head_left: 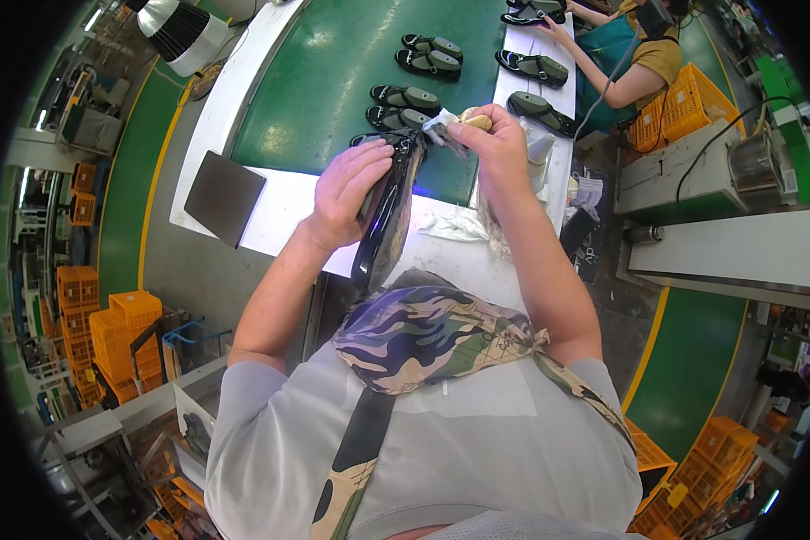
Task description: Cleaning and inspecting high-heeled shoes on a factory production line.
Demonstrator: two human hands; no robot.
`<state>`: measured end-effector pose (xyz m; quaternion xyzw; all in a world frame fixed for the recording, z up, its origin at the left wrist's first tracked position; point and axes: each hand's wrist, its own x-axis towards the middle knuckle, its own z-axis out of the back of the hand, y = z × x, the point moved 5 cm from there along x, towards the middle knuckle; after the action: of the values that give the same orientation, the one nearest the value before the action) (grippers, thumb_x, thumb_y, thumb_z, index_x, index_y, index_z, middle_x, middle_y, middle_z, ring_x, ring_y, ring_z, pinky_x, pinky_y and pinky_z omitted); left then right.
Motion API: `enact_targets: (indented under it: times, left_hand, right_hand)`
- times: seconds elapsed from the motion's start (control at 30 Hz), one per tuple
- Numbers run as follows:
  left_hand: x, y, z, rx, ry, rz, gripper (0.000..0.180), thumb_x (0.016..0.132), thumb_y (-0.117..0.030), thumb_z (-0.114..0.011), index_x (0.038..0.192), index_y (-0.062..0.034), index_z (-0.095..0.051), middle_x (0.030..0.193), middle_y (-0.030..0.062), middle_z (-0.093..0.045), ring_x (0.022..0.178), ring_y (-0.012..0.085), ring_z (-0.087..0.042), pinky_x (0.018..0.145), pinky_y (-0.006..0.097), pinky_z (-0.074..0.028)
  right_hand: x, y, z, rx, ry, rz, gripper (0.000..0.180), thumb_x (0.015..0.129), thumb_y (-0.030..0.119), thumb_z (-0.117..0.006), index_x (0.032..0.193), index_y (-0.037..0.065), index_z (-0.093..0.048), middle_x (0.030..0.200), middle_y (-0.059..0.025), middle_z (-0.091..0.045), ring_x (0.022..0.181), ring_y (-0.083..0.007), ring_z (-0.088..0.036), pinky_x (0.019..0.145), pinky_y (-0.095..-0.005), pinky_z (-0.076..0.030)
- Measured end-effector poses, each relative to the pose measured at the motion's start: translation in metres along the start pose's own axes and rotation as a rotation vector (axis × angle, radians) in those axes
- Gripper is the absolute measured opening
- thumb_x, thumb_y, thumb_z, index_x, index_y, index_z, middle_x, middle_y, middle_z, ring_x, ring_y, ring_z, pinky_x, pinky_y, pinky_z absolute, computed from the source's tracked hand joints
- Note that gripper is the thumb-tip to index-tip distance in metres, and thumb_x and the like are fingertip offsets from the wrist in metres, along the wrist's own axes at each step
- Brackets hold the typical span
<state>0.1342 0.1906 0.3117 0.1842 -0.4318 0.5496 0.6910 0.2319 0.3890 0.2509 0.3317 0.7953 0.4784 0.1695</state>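
Note:
My left hand (344,196) is wrapped round a glossy black shoe (383,220), held on its side with one end pointing down towards me. In my right hand (499,151) I pinch a tool with a yellowish handle (474,119). A greyish-white cloth (445,128) sits at its end, close to the top of the shoe. The tool's exact kind is partly hidden by my fingers. Just beyond, black strapped shoes (405,97) with olive-green lasts inside stand in pairs on a green belt (310,99).
More black shoes (533,67) line the white ledge at right, where a co-worker's hand (556,31) reaches towards one. A crumpled white cloth (454,227) lies near me. At left are a dark flat panel (225,196) and a lamp (182,36). Orange crates (684,108) stand beyond.

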Motion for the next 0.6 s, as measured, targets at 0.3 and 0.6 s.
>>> enact_targets:
  times: [0.3,0.6]
  left_hand:
    - [0.0006,-0.0012,-0.0027,0.003,0.010,-0.016,0.041,0.073,0.001,-0.071,0.113,0.0041,-0.059,0.114,0.0220,-0.066,0.105,0.0400,-0.065,0.090,0.045,-0.053]
    - [0.0026,-0.0013,-0.0048,-0.001,0.023,-0.009,0.042,0.072,0.003,-0.071,0.113,0.0041,-0.060,0.114,0.0218,-0.066,0.105,0.0393,-0.065,0.090,0.045,-0.053]
  right_hand:
    - [0.0056,-0.0068,0.0075,-0.052,-0.051,0.008,0.022,0.075,0.000,-0.077,0.087,0.004,-0.059,0.081,-0.0016,-0.062,0.069,-0.0077,-0.056,0.062,-0.0233,-0.047]
    - [0.0040,-0.0077,0.0045,-0.043,-0.043,0.015,0.021,0.076,0.001,-0.077,0.086,0.005,-0.058,0.079,-0.0009,-0.061,0.067,-0.0069,-0.055,0.061,-0.0225,-0.046]
